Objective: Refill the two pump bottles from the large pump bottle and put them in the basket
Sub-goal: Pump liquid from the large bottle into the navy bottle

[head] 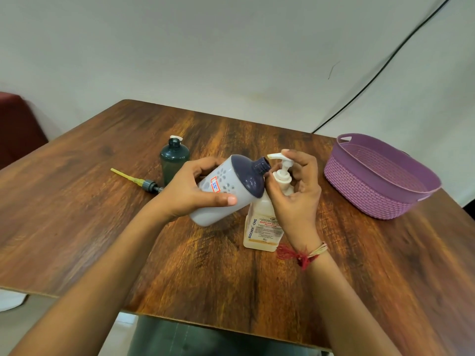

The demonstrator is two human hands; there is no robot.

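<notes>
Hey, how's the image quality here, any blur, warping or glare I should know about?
Head view: wide-angle lens bows the table edges and stretches the forearms; slight motion blur softens both hands and the grey bottle; the label on the big bottle is only partly readable; lighting is soft and even, with faint shadows and no strong glare.

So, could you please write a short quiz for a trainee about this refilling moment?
1. True or false: the purple woven plastic basket already holds a bottle.
2. Which hand holds the tilted grey bottle with the dark blue top?
A. left hand
B. right hand
3. Fill in: the dark green open bottle stands ___ on the wooden table.

Key: 1 false; 2 A; 3 upright. The right hand is at the white pump of the large cream bottle.
</notes>
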